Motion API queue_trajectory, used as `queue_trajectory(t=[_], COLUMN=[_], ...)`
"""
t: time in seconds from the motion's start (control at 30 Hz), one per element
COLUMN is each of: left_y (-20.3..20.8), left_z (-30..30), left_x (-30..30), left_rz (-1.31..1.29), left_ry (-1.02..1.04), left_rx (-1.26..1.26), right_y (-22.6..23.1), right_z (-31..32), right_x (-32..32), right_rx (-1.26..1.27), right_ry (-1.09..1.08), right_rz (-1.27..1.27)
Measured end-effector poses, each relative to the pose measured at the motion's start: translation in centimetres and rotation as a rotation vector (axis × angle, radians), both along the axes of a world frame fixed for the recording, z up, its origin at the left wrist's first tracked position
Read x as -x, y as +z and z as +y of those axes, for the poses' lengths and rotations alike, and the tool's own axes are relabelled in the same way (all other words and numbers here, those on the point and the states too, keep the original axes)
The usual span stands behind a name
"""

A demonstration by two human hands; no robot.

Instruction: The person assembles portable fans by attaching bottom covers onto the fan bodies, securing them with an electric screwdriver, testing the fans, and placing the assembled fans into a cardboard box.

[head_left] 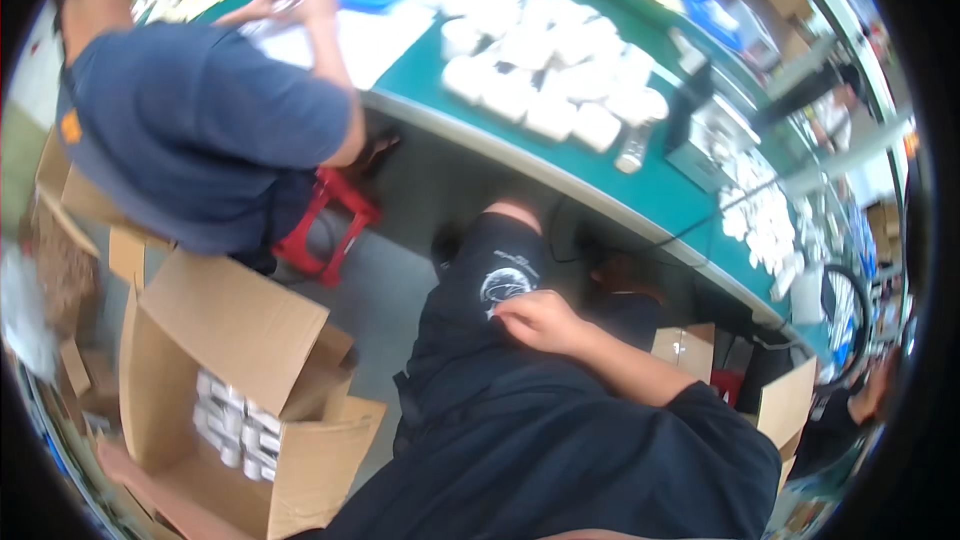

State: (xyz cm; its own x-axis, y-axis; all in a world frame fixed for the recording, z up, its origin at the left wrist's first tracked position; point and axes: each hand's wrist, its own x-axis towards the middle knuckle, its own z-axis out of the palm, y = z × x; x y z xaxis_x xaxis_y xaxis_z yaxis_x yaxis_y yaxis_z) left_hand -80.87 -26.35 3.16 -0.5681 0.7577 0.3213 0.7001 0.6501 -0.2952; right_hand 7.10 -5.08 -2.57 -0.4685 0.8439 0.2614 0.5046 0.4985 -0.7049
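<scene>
My right hand (541, 321) rests on the thigh of my black shorts (455, 340), its fingers curled in, with nothing visible in them. At the lower left, my left hand (117, 462) is by the outer left side of an open cardboard box (235, 325); its fingers are too small and blurred to make out. Inside that box, several white cylindrical pieces (238, 427) lie in rows. Ahead of me on the green table (640, 202) is a big cluster of white rounded pieces (550, 60), blurred.
A co-worker in a blue shirt (200, 130) sits at the left beside a red stool (328, 225), hands over the table. A metal box-shaped device (712, 140) and small white parts (757, 225) stand farther right. Another open carton (785, 405) is at my right.
</scene>
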Motion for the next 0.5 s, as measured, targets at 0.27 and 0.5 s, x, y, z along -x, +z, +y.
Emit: queue_trajectory(t=[0.27, 0.5], left_y=[16.2, 5.9], left_z=[22.3, 35.9], left_x=[-41.5, -74.9], left_rz=[-0.582, -1.356], left_ry=[-0.653, -1.684], left_rx=[-1.248, -0.759], right_y=[-0.7, 6.2], right_z=[1.0, 0.1], right_x=[-5.3, -14.3], right_rx=[-0.065, -0.537], right_ry=[-0.274, -0.753], right_rz=[0.324, 0.435])
